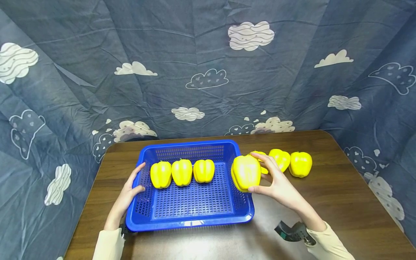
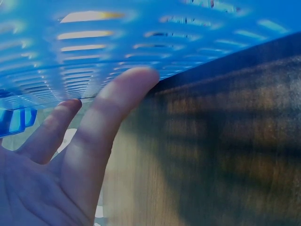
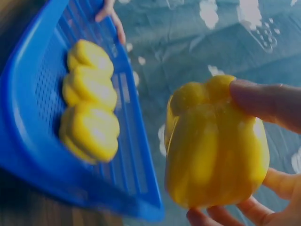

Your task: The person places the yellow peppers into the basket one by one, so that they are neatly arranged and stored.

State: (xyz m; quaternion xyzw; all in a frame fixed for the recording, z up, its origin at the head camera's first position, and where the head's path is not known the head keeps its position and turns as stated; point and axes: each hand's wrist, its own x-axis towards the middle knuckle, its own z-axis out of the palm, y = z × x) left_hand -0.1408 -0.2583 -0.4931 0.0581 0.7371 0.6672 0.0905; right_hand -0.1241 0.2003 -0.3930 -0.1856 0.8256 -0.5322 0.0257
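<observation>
Nearest, at the bench's (image 1: pixel 341 202) front edge: two pale sleeves and a dark wrist strap (image 1: pixel 294 231) on the right arm.

Left hand (image 1: pixel 130 189) lies against the left wall of the blue basket (image 1: pixel 191 218), fingers straight along the outside, thumb hooked over the rim. Relaxed, gripping nothing. The left wrist view shows the fingers (image 2: pixel 117 113) touching the perforated wall just above the wood.

Right hand (image 1: pixel 276 180) grasps a yellow pepper (image 1: pixel 246 172), thumb below, fingers over the top. Pepper is held upright over the basket's right rim, partly inside, partly out. The right wrist view confirms the grip: fingertip on the shoulder, others under the base.

Inside the basket, three peppers (image 1: pixel 182 172) stand in a row across the back half, touching side to side.

Farther right, on the bench beyond the held pepper, three more peppers (image 1: pixel 300 164) sit in a line, the nearest mostly hidden behind the hand.

Behind everything: blue cloud-print cloth (image 1: pixel 208 72).
</observation>
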